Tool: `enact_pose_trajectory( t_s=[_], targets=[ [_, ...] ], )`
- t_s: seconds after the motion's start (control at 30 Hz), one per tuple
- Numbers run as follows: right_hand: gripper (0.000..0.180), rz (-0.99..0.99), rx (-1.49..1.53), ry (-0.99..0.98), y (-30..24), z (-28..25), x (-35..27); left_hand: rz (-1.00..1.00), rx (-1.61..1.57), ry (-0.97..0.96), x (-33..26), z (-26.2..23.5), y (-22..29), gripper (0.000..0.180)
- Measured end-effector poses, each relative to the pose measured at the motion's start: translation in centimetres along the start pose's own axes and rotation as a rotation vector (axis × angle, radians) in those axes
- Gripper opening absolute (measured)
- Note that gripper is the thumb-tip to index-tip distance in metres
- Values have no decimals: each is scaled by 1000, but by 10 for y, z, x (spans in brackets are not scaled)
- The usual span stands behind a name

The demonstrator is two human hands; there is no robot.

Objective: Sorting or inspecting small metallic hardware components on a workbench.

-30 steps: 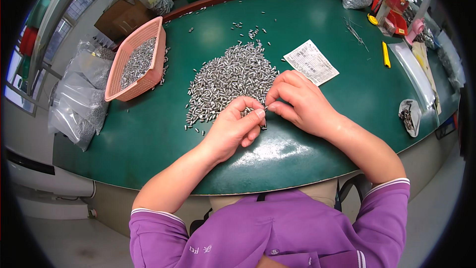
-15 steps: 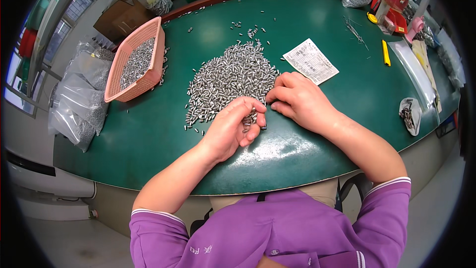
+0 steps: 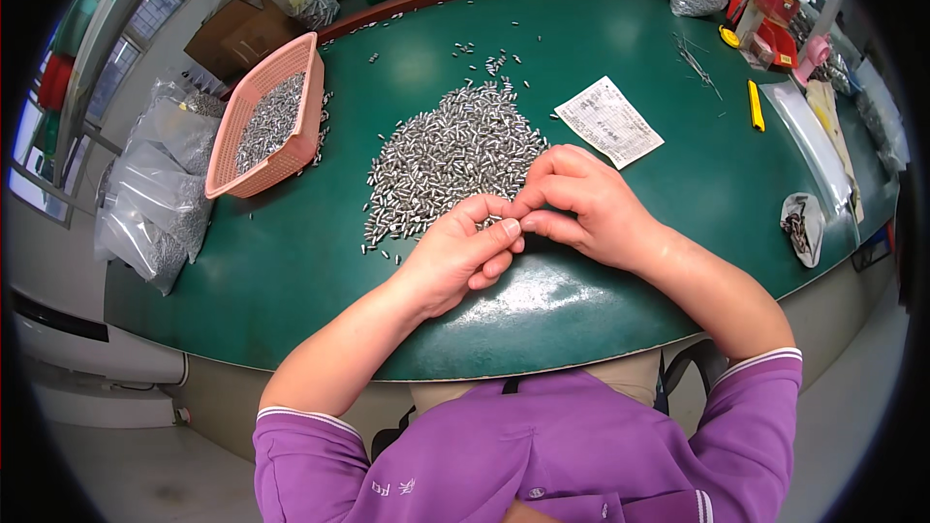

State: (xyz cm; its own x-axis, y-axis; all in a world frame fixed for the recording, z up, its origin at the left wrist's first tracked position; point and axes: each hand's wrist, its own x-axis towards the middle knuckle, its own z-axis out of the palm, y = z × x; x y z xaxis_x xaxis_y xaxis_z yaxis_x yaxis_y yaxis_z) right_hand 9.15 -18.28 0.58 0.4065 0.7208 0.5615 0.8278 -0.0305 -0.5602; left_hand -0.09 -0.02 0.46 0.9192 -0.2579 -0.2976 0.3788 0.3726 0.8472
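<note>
A broad heap of small silvery metal pins [image 3: 446, 150] lies on the green tabletop in front of me. At its near edge, my left hand [image 3: 463, 257] is curled closed, palm turned up, around several of these pins; its thumb now lies over them and hides most. My right hand [image 3: 581, 208] meets it at the fingertips, thumb and forefinger pinched together next to the left thumb. Whatever sits in that pinch is hidden by the fingers.
A pink plastic basket [image 3: 312, 87] of similar pins stands left, beside bulging clear bags [image 3: 160, 194]. Right of the heap lies a printed paper slip [image 3: 610, 121]. Farther right are a yellow cutter [image 3: 755, 105], flat plastic bags [image 3: 809, 140] and a small white pouch [image 3: 802, 228] of dark pieces.
My right hand has moved slightly left from the heap's edge to the left hand's fingertips. The left thumb has closed over the pins that showed in the palm.
</note>
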Motion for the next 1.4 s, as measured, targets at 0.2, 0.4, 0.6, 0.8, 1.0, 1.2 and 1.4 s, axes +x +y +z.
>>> enact_pose_trajectory(
  t_s=[0.2, 0.4, 0.6, 0.8, 1.0, 1.2, 1.4],
  targets=[
    [16, 95, -132, 12, 9, 2, -5, 10, -39, -35, 2, -3, 0, 14],
    [14, 123, -250, -93, 10, 3, -6, 51, -67, -11, 2, -1, 0, 18],
    [10, 178, -277, -86, 12, 3, -7, 58, -64, 25, 3, -5, -2, 17],
    [9, 104, 78, 1, 2, -1, 1, 51, -8, -5, 1, -1, -2, 17],
    [12, 84, 260, -69, 2, 0, 1, 33, 7, -13, 0, 2, 0, 18],
    [16, 171, -1, -82, 9, -2, -6, 58, -28, -17, 2, -3, -1, 14],
    [14, 49, -241, -207, 11, -3, -5, 53, -46, -11, 2, -2, 1, 18]
  ],
)
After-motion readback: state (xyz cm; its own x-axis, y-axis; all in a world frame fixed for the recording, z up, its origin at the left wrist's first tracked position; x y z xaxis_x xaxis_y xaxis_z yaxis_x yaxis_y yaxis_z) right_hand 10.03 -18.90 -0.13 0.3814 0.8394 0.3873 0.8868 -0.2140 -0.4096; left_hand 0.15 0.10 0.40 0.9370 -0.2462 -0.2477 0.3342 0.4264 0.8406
